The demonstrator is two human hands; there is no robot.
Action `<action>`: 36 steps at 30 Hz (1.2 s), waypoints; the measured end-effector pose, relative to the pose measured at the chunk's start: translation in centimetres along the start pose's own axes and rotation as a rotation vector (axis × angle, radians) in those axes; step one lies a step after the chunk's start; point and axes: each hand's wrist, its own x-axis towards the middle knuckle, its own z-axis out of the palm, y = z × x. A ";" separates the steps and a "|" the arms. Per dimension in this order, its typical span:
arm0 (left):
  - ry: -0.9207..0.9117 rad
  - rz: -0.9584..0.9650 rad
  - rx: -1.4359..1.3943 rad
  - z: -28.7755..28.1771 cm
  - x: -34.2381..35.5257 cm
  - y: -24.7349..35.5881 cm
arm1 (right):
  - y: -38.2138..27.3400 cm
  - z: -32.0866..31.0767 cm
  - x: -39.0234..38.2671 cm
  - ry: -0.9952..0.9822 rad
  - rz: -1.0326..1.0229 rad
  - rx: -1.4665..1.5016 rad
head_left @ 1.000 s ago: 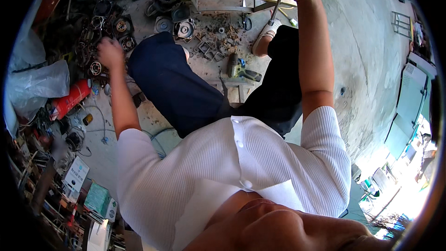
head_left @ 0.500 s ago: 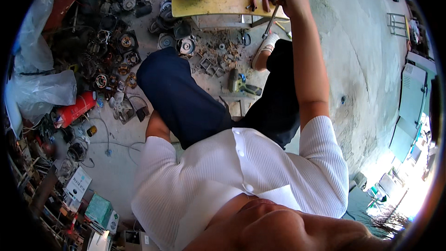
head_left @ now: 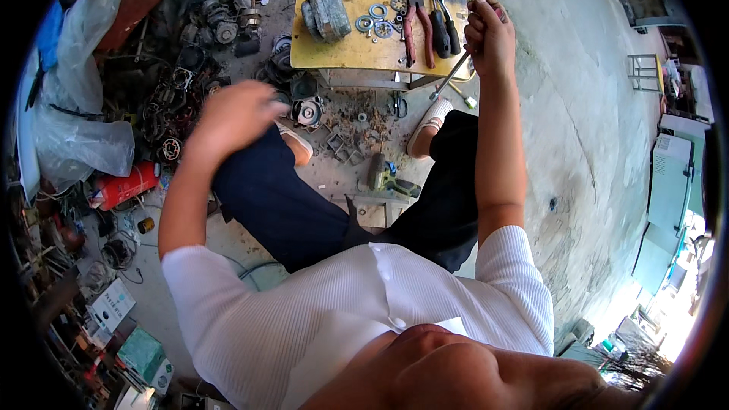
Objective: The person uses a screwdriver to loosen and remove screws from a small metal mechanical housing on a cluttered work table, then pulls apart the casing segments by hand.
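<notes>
My right hand (head_left: 490, 34) is closed round a screwdriver at the right edge of the yellow table. Its long metal shaft (head_left: 453, 76) points down and toward me; my fingers hide most of the handle. My left hand (head_left: 239, 115) is in the air above my left knee, smeared by motion, so its fingers are unclear. On the yellow table (head_left: 342, 61) stands a grey motor core (head_left: 326, 15). Beside it lie several metal rings (head_left: 378, 11) and small screws. Red-handled pliers (head_left: 418, 23) and black-handled tools (head_left: 442, 30) lie nearest my right hand.
A green and black power drill (head_left: 391, 178) is on the floor between my legs, near scattered debris and square metal frames (head_left: 345, 149). Motor parts (head_left: 171, 106) are heaped at the left, beside a red cylinder (head_left: 125, 186) and plastic sheeting (head_left: 87, 144).
My left hand has come up from beside my left thigh to above the knee. My right hand still grips the screwdriver. More of the tabletop shows as the view has tilted.
</notes>
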 end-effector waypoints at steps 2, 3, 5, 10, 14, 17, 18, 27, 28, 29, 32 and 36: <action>-0.375 0.263 0.086 3.4 3.2 4.6 | -0.3 0.7 -0.1 -0.004 0.005 0.002; -0.497 0.436 0.081 6.7 4.8 6.3 | -0.3 0.8 -0.2 0.003 0.003 0.000; -0.666 0.638 0.321 18.6 7.9 8.3 | -0.1 1.7 -0.2 -0.016 0.013 0.010; -0.329 0.977 0.215 46.6 12.4 11.9 | 1.4 5.3 -0.4 -0.114 0.085 0.006; -0.500 0.650 0.188 40.2 10.9 22.9 | 1.3 1.8 -0.4 0.012 0.045 0.070; -0.515 0.429 0.059 39.8 11.0 25.1 | 1.5 1.5 -0.2 -0.006 0.050 0.144; -0.525 0.280 -0.042 40.3 11.4 25.0 | 1.6 2.0 -0.3 -0.041 0.058 0.174; -0.446 -0.846 -0.682 41.5 12.8 22.5 | 1.9 1.3 -0.5 -0.021 0.061 0.151; -0.443 -0.870 -0.676 41.2 13.1 21.6 | 1.9 0.9 -0.4 0.000 0.060 0.175; -0.457 -0.858 -0.642 40.9 13.6 20.2 | 1.9 0.9 -0.1 0.015 0.064 0.202; -0.642 -0.482 -0.334 43.1 16.0 15.6 | 1.8 0.5 0.9 -0.001 0.089 0.402; -0.852 0.116 0.125 36.2 16.0 14.7 | 3.2 -0.5 3.1 -0.050 0.180 0.628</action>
